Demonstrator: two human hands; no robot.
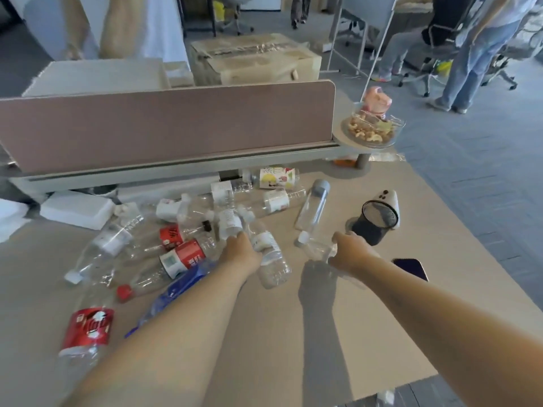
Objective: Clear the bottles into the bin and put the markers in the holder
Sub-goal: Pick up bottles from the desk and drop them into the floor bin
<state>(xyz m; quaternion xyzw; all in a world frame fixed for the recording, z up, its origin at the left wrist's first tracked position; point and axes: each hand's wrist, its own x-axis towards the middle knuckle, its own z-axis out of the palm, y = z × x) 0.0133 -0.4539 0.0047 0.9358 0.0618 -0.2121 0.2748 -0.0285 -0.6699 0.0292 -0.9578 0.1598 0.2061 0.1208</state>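
Clear empty bottles lying scattered on my table (293,333), black mesh holder (372,223) standing right, my left hand (239,252) gripping a white-labelled bottle (230,221), my right hand (348,249) closing around a small clear bottle (313,245)

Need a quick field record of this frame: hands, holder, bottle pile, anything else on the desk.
left hand: closed around a clear bottle in the pile
right hand: grip on a clear bottle with white cap
holder: black mesh cup, upright, no markers visible inside
bottle pile: many empty plastic bottles lying on the desk, several red-labelled
bin: not in view
other: dark phone beside the right forearm
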